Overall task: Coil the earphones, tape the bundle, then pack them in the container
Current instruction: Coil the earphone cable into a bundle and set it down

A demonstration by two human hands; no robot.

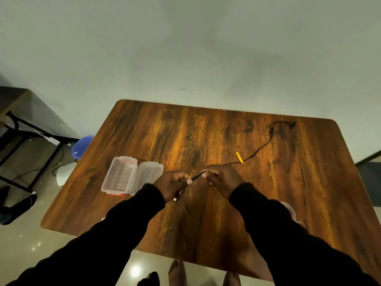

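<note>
- Wooden table (206, 213) filling the middle of the view, grain running from 6 towards 12 o'clock.
- Two dark sleeves reaching in from 7 and 5 o'clock, meeting above the table's centre.
- Clear container (120, 175) open at 9 o'clock of the hands, its lid (147, 177) lying flat, touching its right side; both well clear of the cable.
- Left hand (172, 183) with fingers curled and pressed around the plug end of the earphones (259, 148); short dark stem slanting up towards 2 o'clock into the right hand (221, 178), whose fingers pinch the cable.
- Rest of the black cable lying slack on the table, long axis stretching from the hands out to 2 o'clock, ending in a hooked loop with the earbuds near the far right edge.
- Small yellow tag (239, 157) on the cable just past the right hand.
- Blue tub (82, 147) on the floor beyond the table's left edge, partly hidden.
- Pale round thing under the right sleeve at 4 o'clock, mostly hidden, too little showing to name.
</note>
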